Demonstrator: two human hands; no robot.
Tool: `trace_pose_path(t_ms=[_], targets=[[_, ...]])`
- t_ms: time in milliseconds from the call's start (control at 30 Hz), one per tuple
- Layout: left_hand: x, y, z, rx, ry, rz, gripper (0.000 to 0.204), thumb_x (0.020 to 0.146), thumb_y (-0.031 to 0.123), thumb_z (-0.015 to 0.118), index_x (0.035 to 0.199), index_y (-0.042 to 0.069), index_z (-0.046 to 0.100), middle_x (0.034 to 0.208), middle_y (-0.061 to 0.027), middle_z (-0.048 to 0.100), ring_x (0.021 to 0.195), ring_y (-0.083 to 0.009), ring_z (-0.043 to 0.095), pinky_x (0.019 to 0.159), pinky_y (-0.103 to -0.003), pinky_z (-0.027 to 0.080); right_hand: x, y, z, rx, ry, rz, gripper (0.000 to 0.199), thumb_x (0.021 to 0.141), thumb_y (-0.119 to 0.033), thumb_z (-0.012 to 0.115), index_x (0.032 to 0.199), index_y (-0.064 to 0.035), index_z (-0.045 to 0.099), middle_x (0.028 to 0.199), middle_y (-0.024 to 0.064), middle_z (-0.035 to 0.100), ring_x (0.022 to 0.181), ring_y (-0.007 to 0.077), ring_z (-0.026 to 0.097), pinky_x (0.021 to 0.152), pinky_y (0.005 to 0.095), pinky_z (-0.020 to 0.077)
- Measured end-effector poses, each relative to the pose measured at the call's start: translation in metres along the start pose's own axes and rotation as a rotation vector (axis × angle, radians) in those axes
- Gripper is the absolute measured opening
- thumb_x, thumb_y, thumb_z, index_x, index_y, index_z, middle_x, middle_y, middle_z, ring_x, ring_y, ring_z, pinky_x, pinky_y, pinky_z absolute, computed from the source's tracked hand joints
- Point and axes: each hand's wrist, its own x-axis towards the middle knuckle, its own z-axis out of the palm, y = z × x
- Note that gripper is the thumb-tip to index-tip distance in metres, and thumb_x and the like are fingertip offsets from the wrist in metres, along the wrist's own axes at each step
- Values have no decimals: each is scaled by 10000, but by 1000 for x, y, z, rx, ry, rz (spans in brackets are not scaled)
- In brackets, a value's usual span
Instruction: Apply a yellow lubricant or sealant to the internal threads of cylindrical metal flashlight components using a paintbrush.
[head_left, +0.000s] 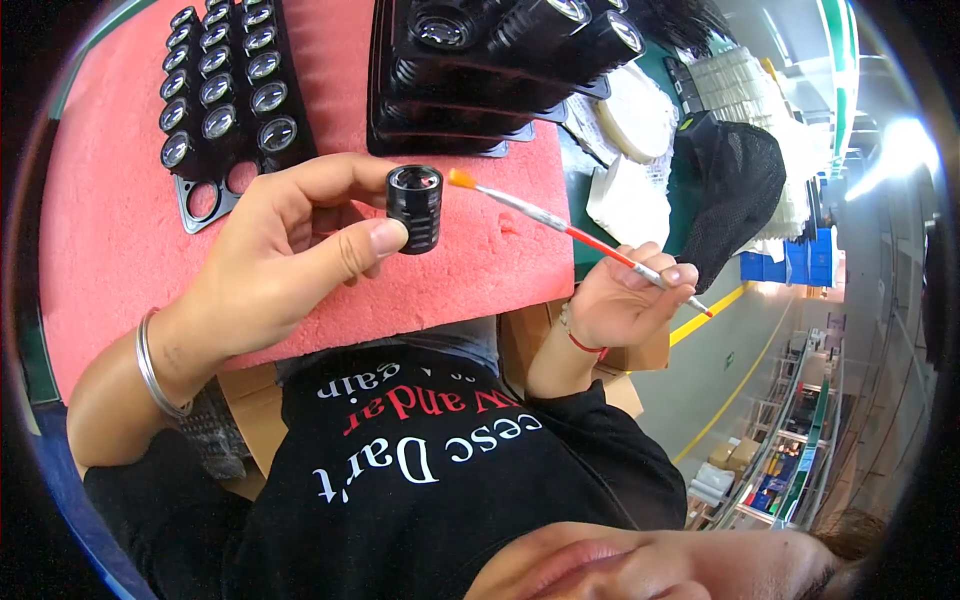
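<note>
My left hand (265,260) pinches a black ribbed cylinder with a clear lens (415,222), like a flashlight head, between thumb and fingers. It is held upright above the pink foam mat, lens end up. My right hand (625,305) grips a thin paintbrush (545,217) near the rear of its red and silver handle. The orange bristle tip points left, just beside the cylinder's top rim, apparently a small gap away. Past my left hand stands a black holder (205,203) filled with several similar lens-topped cylinders; two round holes at its near end hold none.
Stacked black trays (440,135) with larger lens pieces stand on the far part of the pink foam mat (480,270). To the right lie white pads (630,200) and a black mesh item (740,180) on a green surface. Blue bins (800,262) stand farther right.
</note>
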Motion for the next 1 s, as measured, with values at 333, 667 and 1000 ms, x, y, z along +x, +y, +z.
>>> trace_pose_path(t_ms=[333,667,1000], targets=[[1,6,3,101,81,-49,294,738,184,658,935,26,506,796,24,493,636,-5,429,571,-135,365,5,-3,3,128,-11,75,290,887,-309,414,801,-53,520,722,65,623,578,84,518,503,165,389],[2,3,4,132,85,-21,283,727,180,670,892,31,495,815,11,490,676,-29,450,605,-163,379,3,0,8,2,96,43,308,871,-322,446,764,-54,553,646,37,584,464,82,436,427,174,326],[2,-5,3,133,49,50,272,735,110,650,955,18,519,817,26,497,634,-7,397,563,-143,343,1,5,4,-225,279,-12,278,882,-289,437,722,-63,448,512,-3,360,409,71,303,405,204,212]])
